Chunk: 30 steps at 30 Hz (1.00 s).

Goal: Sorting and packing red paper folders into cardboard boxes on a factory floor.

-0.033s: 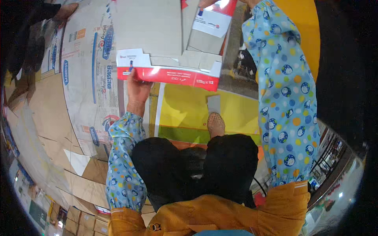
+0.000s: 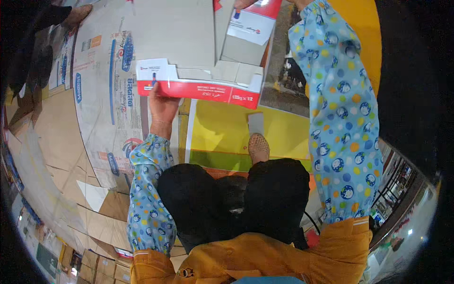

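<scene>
Carton (image 2: 198, 57) of grey card with red edges is held open above the knees; left hand (image 2: 163, 105) grips its near flap, right hand (image 2: 246, 4) clasps the far edge, mostly out of frame.

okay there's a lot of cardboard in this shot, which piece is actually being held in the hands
The red-and-white carton, raised with its grey inside showing. The left hand grips its near red edge. The printed flattened cartons just lie on the floor.
</scene>
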Each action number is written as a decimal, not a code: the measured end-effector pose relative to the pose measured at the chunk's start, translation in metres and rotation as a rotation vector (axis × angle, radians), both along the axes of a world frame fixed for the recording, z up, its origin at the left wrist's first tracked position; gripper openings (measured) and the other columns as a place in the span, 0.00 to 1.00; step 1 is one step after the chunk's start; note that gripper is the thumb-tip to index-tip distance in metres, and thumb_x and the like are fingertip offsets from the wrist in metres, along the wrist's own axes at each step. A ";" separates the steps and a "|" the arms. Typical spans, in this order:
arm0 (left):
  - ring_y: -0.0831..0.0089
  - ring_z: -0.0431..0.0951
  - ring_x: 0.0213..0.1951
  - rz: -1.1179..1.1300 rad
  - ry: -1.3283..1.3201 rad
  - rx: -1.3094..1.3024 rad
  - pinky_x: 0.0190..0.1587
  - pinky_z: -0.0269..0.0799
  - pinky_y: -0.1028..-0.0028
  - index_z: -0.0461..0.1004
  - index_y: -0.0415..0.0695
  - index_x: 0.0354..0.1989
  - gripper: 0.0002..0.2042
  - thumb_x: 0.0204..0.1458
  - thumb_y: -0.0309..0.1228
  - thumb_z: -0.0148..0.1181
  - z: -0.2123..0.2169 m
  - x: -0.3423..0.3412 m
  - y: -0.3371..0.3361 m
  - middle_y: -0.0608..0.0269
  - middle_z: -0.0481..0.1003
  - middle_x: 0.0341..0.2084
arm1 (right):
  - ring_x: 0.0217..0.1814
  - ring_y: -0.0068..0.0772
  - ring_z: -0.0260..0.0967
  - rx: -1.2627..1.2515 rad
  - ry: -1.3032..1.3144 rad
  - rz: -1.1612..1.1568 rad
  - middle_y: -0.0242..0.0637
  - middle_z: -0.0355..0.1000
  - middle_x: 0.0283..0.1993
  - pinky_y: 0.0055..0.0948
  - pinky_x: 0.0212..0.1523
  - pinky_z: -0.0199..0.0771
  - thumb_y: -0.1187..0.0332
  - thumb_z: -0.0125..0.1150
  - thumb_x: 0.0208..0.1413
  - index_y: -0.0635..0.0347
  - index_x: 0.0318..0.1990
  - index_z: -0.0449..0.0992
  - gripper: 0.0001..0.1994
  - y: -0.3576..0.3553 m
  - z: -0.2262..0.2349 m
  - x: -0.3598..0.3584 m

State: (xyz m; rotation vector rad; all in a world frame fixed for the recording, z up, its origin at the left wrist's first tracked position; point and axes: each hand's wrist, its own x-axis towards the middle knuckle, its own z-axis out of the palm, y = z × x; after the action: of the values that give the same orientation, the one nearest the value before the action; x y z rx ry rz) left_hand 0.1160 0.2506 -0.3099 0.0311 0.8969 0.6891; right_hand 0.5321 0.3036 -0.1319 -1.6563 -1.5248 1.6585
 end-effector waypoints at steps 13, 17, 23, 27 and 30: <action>0.54 0.62 0.64 -0.103 0.130 0.098 0.65 0.56 0.43 0.61 0.45 0.64 0.28 0.56 0.37 0.61 -0.027 -0.017 0.020 0.50 0.63 0.60 | 0.24 0.31 0.74 0.243 -0.337 -0.077 0.38 0.77 0.22 0.31 0.26 0.72 0.60 0.78 0.36 0.69 0.24 0.80 0.19 -0.017 0.034 -0.065; 0.61 0.72 0.54 -0.786 0.702 1.170 0.59 0.70 0.62 0.55 0.37 0.68 0.39 0.44 0.13 0.63 -0.062 -0.075 0.029 0.54 0.69 0.53 | 0.26 0.34 0.75 0.288 -0.276 -0.186 0.40 0.78 0.24 0.35 0.29 0.73 0.56 0.78 0.33 0.67 0.25 0.81 0.21 -0.033 0.011 -0.074; 0.60 0.66 0.63 -0.301 0.084 0.314 0.64 0.64 0.57 0.59 0.47 0.68 0.29 0.60 0.42 0.57 -0.122 -0.058 0.048 0.56 0.64 0.64 | 0.30 0.40 0.76 0.150 -0.428 -0.348 0.42 0.78 0.27 0.40 0.32 0.74 0.51 0.78 0.29 0.64 0.26 0.83 0.24 -0.056 -0.009 -0.091; 0.60 0.65 0.63 -0.328 0.207 0.247 0.64 0.63 0.56 0.59 0.46 0.68 0.30 0.60 0.43 0.57 -0.092 -0.038 0.077 0.56 0.64 0.64 | 0.32 0.44 0.77 0.157 -0.444 -0.448 0.44 0.79 0.29 0.43 0.35 0.75 0.47 0.79 0.27 0.62 0.27 0.83 0.26 -0.061 -0.003 -0.092; 0.60 0.65 0.63 -0.371 0.273 0.293 0.65 0.63 0.56 0.58 0.45 0.68 0.30 0.60 0.43 0.56 -0.068 -0.029 0.079 0.57 0.64 0.64 | 0.34 0.46 0.78 0.148 -0.484 -0.430 0.45 0.79 0.30 0.45 0.37 0.76 0.45 0.79 0.25 0.61 0.27 0.84 0.28 -0.055 0.002 -0.104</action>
State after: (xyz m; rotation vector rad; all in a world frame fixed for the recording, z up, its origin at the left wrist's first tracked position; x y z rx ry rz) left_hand 0.0873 0.3297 -0.3777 0.5507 1.0094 0.4680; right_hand 0.4283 0.2486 -0.1301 -2.2118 -1.3070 0.9460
